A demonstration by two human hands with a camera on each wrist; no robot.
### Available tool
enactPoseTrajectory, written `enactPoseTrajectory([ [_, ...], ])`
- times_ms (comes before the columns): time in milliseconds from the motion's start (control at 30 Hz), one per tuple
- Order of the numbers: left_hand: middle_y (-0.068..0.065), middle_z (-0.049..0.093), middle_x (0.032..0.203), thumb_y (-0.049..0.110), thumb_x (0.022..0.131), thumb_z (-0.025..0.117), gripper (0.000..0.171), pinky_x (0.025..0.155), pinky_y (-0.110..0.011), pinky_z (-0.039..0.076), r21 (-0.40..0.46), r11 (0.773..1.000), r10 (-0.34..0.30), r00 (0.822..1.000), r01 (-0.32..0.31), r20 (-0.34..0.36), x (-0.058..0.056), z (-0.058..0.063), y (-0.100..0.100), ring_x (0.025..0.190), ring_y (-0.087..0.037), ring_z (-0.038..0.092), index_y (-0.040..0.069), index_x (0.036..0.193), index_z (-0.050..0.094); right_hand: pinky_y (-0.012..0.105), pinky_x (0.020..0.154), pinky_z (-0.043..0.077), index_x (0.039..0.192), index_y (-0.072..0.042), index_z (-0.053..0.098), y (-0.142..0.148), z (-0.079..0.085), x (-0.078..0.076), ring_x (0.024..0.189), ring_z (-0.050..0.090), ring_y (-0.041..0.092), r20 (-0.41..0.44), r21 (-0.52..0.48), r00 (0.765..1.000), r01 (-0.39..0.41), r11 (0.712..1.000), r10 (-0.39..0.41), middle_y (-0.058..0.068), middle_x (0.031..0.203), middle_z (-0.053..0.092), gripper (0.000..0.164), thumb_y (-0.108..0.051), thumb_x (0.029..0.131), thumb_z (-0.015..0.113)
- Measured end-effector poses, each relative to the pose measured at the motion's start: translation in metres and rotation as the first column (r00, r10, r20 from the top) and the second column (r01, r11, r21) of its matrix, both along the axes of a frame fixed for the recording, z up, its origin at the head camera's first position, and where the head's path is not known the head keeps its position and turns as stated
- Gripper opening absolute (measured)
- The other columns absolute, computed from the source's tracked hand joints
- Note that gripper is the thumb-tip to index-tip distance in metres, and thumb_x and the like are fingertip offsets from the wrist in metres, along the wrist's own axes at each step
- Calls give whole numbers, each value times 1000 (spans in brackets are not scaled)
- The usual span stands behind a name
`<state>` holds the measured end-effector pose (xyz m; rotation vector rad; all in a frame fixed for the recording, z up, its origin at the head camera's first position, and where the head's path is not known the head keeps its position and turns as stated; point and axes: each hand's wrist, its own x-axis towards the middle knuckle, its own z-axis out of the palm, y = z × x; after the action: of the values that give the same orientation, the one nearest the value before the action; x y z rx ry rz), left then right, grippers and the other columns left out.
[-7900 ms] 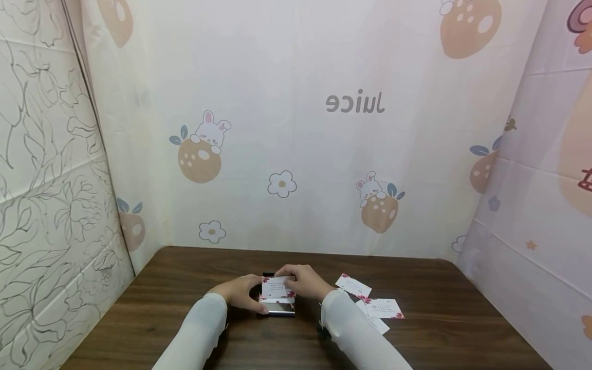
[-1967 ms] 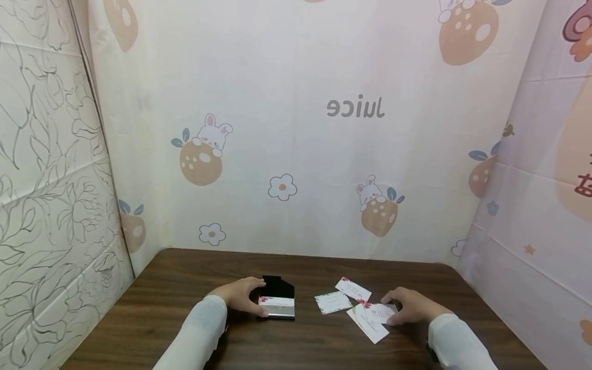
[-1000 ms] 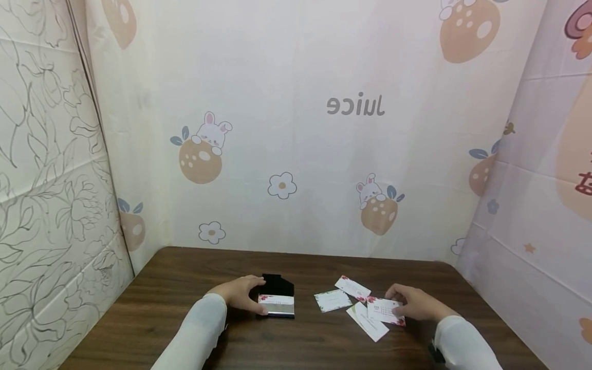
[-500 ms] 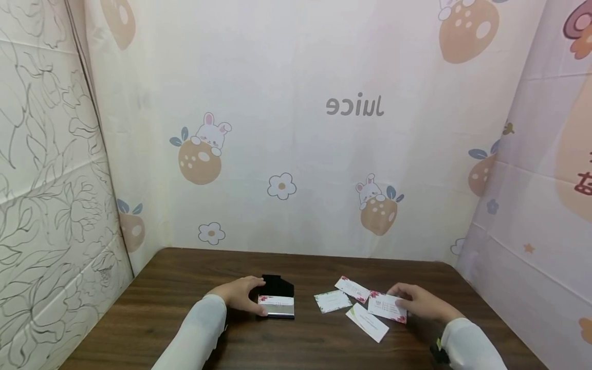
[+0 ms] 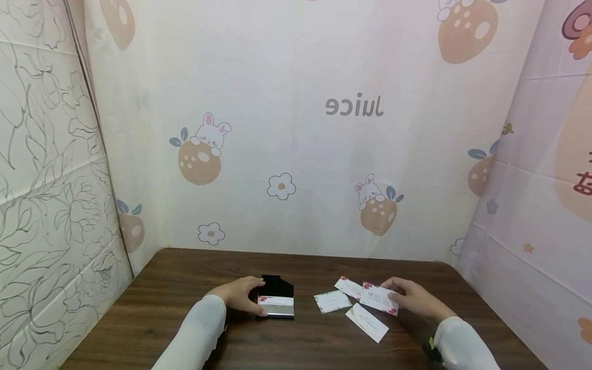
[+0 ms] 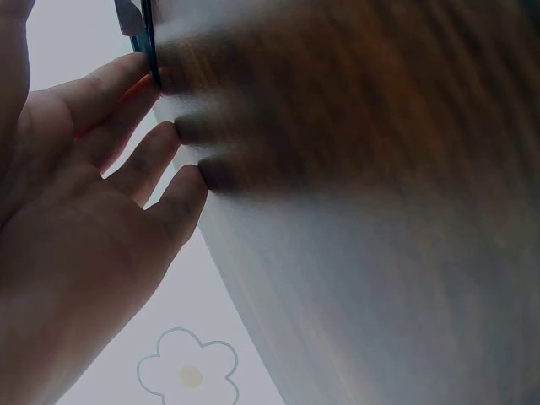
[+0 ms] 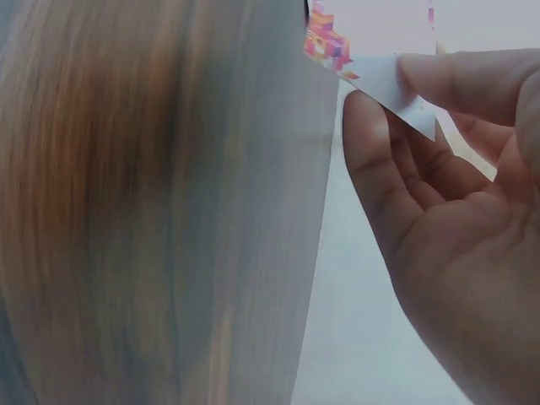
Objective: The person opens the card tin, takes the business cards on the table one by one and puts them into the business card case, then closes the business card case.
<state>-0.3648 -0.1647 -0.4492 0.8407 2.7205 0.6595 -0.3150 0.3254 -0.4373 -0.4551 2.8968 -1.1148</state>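
Note:
My left hand (image 5: 241, 295) grips the left side of a business card case (image 5: 280, 310), thumb at its near corner and a finger by the raised black lid. A white card with red flowers shows inside the case, above its silver front. In the left wrist view only a dark edge of the case (image 6: 150, 42) shows beyond the fingers. My right hand (image 5: 418, 298) pinches a business card (image 5: 376, 296) with red flower corners by its right end. The right wrist view shows the thumb on the face of this card (image 7: 380, 72), fingers behind it.
Three more business cards lie on the brown table (image 5: 185, 334): a green-edged one (image 5: 332, 301), a white one with a green corner (image 5: 367, 324), and a red-flowered one (image 5: 347, 287) partly covered by the pinched card. A printed cloth (image 5: 287, 226) hangs behind the table.
My right hand has left the case, where it had a red-flowered card, and gone to the cards at right. Lately it has drawn one red-flowered card off the others and leftward. The left hand stays.

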Motion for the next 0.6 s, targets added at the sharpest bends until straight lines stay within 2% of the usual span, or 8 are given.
enactPoseTrajectory([
  [200,-14,43,151,48,78,83,86,107,-58,37,-1,1000,6,1000,-6,2,0,0,-1,138,-35,41,8,146,49,34,66,45,116,-12,68,-33,0,-12,81,53,21,-72,41,997,41,998,-38,3,101,64,20,-7,97,64],
  [300,-14,43,151,48,78,83,86,107,-58,37,-2,1000,9,1000,-9,3,-1,0,-1,138,-35,41,8,146,49,34,66,44,118,-15,68,-53,2,-20,81,52,20,-100,54,995,7,998,-1,1,100,64,20,-10,98,63],
  [500,-13,43,151,49,78,83,86,108,-56,37,-8,1000,10,1000,-10,3,-2,-1,0,138,-34,41,9,147,49,38,78,47,117,-18,69,-98,4,-34,92,57,19,-127,15,990,-65,998,66,1,113,67,19,-17,100,63],
  [600,-12,43,151,50,78,83,87,108,-56,37,-11,1000,12,1000,-12,5,-3,-1,0,138,-34,41,10,147,49,38,79,47,115,-19,69,-123,2,-39,91,57,16,-159,13,983,-92,996,93,-1,112,67,16,-18,100,64],
])
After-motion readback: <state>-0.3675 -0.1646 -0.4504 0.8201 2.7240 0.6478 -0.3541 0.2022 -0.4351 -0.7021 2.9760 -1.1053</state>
